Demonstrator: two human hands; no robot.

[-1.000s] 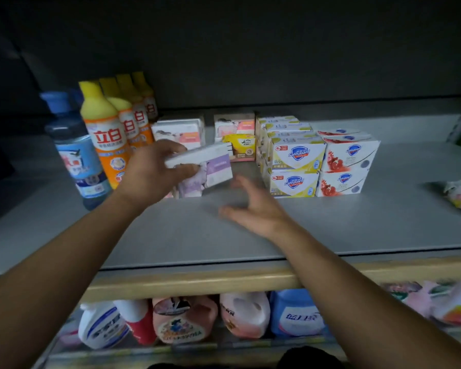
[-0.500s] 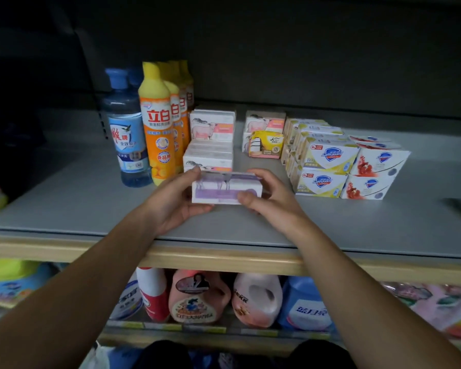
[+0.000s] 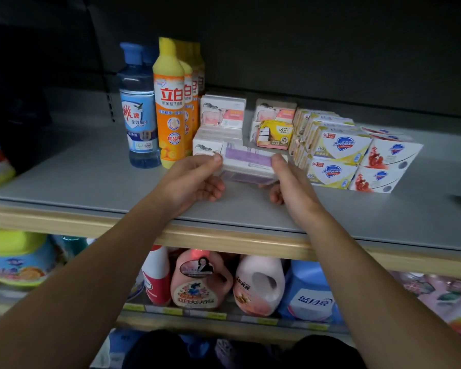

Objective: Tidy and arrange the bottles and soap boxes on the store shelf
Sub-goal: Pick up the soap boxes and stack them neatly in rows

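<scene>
1. On the grey shelf [image 3: 91, 179], near its front edge, a purple soap box [image 3: 246, 163] is being held by both hands, one at each end.
2. The left hand [image 3: 194, 179] is gripping the box's left end, thumb on top and fingers curled underneath.
3. The right hand [image 3: 290, 179] is gripping the right end in the same way.
4. Whether the box is resting on the shelf or hanging just above it is hard to tell.
5. Just behind it, white soap boxes [image 3: 218, 121] are sitting in a short stack.
6. To their left, a blue bottle [image 3: 139, 107] is standing upright beside a row of orange bottles [image 3: 171, 107] with yellow caps.
7. To the right, a small yellow pack [image 3: 274, 134] is leaning against more white boxes, and yellow-and-white soap boxes [image 3: 336, 158] are stacked two high next to red-and-white soap boxes [image 3: 381, 166].
8. Below, on the lower shelf, pink, red and blue jugs [image 3: 258, 286] are standing side by side.
</scene>
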